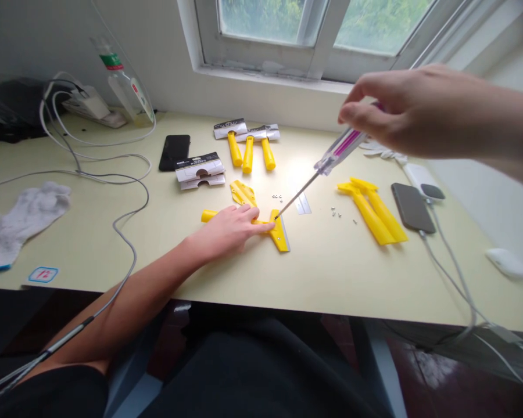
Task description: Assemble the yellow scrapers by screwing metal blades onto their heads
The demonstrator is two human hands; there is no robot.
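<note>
A yellow scraper [279, 235] with a metal blade along its right edge lies flat on the table. My left hand [226, 232] is closed over its handle and presses it down, the index finger stretched to the head. In my right hand [383, 104] is a screwdriver [337, 152] with a clear and purple handle, gripped near its top. Its shaft slants down to the left, and its tip meets the scraper head near a screw hole. Just beyond my left hand lie loose yellow scraper head pieces [243, 193]. Small screws [278, 197] and thin metal blades [303, 203] rest nearby.
Three sleeved scrapers [247, 152] and cardboard sleeves [200, 170] lie at the back. Yellow handles [375, 215], more screws [335, 212] and a grey phone [413, 207] are on the right. A black phone [174, 152], cables [135, 232], a bottle [131, 93] and a glove [21, 223] occupy the left.
</note>
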